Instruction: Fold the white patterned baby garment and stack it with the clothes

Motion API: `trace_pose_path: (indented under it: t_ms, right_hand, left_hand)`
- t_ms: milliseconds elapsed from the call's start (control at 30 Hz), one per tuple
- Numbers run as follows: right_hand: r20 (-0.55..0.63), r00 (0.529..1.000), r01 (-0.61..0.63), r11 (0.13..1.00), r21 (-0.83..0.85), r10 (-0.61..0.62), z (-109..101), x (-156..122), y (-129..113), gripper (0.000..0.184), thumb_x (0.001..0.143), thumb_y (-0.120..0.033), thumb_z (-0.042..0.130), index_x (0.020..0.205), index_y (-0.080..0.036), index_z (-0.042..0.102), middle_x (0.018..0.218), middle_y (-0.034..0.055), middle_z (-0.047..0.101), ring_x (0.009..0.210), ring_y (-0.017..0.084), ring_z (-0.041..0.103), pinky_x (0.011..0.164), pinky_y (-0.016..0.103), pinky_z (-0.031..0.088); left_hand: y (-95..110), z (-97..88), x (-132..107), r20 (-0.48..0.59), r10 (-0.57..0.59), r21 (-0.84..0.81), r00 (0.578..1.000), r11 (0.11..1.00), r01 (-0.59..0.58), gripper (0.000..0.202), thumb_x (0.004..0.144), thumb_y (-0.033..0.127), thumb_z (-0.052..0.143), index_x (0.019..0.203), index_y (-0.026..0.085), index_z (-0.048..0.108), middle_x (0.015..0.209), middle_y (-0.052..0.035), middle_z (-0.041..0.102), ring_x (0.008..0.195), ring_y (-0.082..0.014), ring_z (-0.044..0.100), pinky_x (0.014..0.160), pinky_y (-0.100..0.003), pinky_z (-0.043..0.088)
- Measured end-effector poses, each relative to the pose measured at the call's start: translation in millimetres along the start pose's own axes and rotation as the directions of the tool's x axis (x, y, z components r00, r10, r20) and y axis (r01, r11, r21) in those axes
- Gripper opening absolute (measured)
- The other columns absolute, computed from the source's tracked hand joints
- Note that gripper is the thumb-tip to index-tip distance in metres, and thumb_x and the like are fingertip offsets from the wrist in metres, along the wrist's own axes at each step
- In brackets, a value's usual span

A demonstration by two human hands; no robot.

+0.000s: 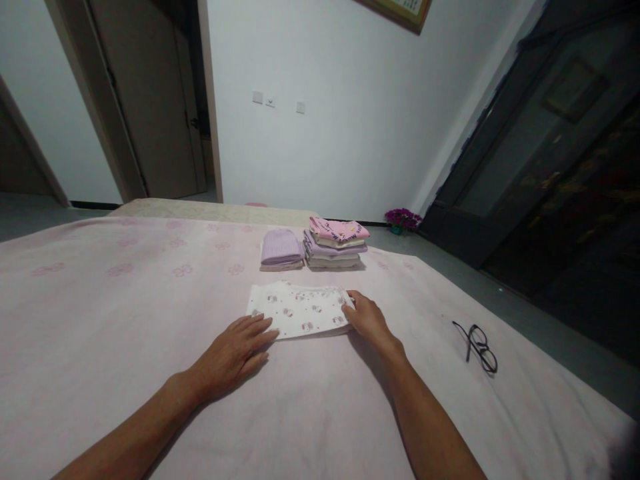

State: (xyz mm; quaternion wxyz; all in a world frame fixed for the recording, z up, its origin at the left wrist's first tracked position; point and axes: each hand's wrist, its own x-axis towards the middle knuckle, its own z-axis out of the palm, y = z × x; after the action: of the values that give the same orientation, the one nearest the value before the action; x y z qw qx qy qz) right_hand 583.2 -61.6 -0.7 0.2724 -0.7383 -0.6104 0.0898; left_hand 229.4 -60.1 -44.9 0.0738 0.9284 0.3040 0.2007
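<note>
Pink flower-print bed sheet (105, 320) fills the foreground of a white-walled bedroom, where a person works with two bare hands at a folded white cloth (300, 310) dotted with small cartoon motifs. The cloth lies flat on the sheet, close to the person and just in front of two piles of clothes.

Left hand (230, 353) lies palm down and open, its fingertips touching the cloth's left end. Right hand (367, 319) sits at the cloth's right end, fingers lightly curved over the edge; whether it pinches the fabric or only rests there cannot be told from this view. The hands stand apart, one at each end.

Beyond the cloth, a folded lilac knit (281, 248) sits just beside a stack (335, 243) of folded garments in pink, lilac and cream. To the right on the sheet, well apart from the hands, lie black glasses (477, 347) with their arms open. Past the sheet's far edge, purple flowers (403, 219) stand on a grey floor (550, 320) by the wall (350, 133), which carries switch plates (270, 100) and a framed picture (400, 10). A door (145, 100) stands open at left; a dark glass door (540, 153) fills the right.
</note>
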Motion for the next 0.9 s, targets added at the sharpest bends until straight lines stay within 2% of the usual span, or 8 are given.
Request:
trace_pose_path:
  t_ms: [100,300,367,433,533,667,767,900]
  right_hand:
    - [0.077,0.997,-0.007,0.985,-0.171,0.021,-4.5,-6.0,-7.5,0.042,0.086,-0.021,0.056,0.127,-0.023,0.066,0.11,0.0102,0.075,0.097,0.024,0.069,0.075,0.029,0.042]
    - [0.102,0.993,-0.014,0.908,-0.42,0.063,-4.1,-10.6,-14.9,0.042,0.088,-0.029,0.056,0.13,-0.026,0.06,0.108,0.0085,0.074,0.097,0.027,0.067,0.074,0.031,0.039]
    - [0.085,0.996,0.002,0.89,-0.456,0.041,-2.0,-12.7,-13.0,0.042,0.089,-0.031,0.056,0.131,-0.026,0.059,0.11,0.0084,0.073,0.099,0.027,0.065,0.078,0.033,0.04]
    - [0.024,1.0,0.029,0.875,-0.482,-0.02,-0.4,-14.9,-9.1,0.046,0.088,-0.032,0.059,0.134,-0.025,0.057,0.117,0.0098,0.069,0.108,0.029,0.061,0.086,0.036,0.04]
    - [-0.087,0.995,-0.003,0.884,-0.468,-0.043,1.1,-15.3,-0.2,0.071,0.084,-0.038,0.065,0.149,-0.02,0.044,0.135,0.0147,0.059,0.122,0.033,0.052,0.098,0.041,0.038]
    - [-0.037,0.987,-0.163,0.953,-0.254,0.159,5.1,-6.8,15.0,0.097,0.079,-0.048,0.07,0.158,-0.012,0.026,0.144,0.02,0.052,0.129,0.034,0.05,0.101,0.041,0.042]
    - [0.041,0.965,-0.254,0.964,-0.076,0.258,11.1,2.7,24.2,0.105,0.077,-0.051,0.071,0.159,-0.011,0.02,0.142,0.0195,0.056,0.128,0.03,0.055,0.101,0.036,0.044]
    - [0.043,0.953,-0.299,0.953,-0.039,0.301,18.5,10.9,29.1,0.101,0.077,-0.051,0.07,0.158,-0.01,0.025,0.146,0.0213,0.053,0.129,0.031,0.057,0.103,0.038,0.045]
  left_hand:
    - [0.6,-2.2,0.8,0.009,0.012,0.009,1.0,1.0,-0.012,0.047,0.1,0.04,0.05,0.145,0.032,0.054,0.153,-0.0078,0.052,0.143,-0.0299,0.044,0.118,-0.052,0.037]
    - [-1.4,-1.5,-0.3,0.008,0.05,-0.002,0.999,0.999,-0.05,0.043,0.1,0.041,0.05,0.142,0.034,0.057,0.151,-0.0046,0.055,0.142,-0.0281,0.047,0.117,-0.051,0.039]
    - [-4.3,3.2,-1.4,-0.058,-0.001,-0.042,0.998,0.999,-0.001,0.039,0.1,0.039,0.049,0.136,0.034,0.062,0.145,-0.0033,0.061,0.137,-0.0257,0.052,0.115,-0.047,0.042]
    - [-8.7,7.8,-1.0,-0.151,-0.131,-0.11,0.98,0.987,0.115,0.036,0.099,0.04,0.048,0.128,0.03,0.068,0.139,-0.004,0.065,0.132,-0.0247,0.057,0.113,-0.043,0.045]
    - [-18.6,9.7,5.7,-0.243,-0.417,-0.266,0.876,0.897,0.353,0.043,0.096,0.04,0.047,0.129,0.022,0.066,0.135,-0.0084,0.067,0.124,-0.0253,0.062,0.108,-0.041,0.048]
    - [-35.7,0.9,27.2,-0.096,-0.704,-0.39,0.704,0.677,0.624,0.06,0.091,0.041,0.047,0.143,0.012,0.053,0.132,-0.0149,0.068,0.112,-0.0254,0.068,0.098,-0.035,0.051]
    - [-47.7,-6.0,47.1,0.018,-0.758,-0.374,0.652,0.6,0.707,0.057,0.089,0.045,0.049,0.135,0.012,0.059,0.125,-0.0165,0.071,0.101,-0.0261,0.071,0.083,-0.032,0.053]
    - [-56.4,-6.5,67.4,0.078,-0.781,-0.318,0.62,0.57,0.757,0.034,0.078,0.048,0.062,0.087,0.017,0.072,0.095,-0.0146,0.077,0.081,-0.0289,0.071,0.068,-0.033,0.047]
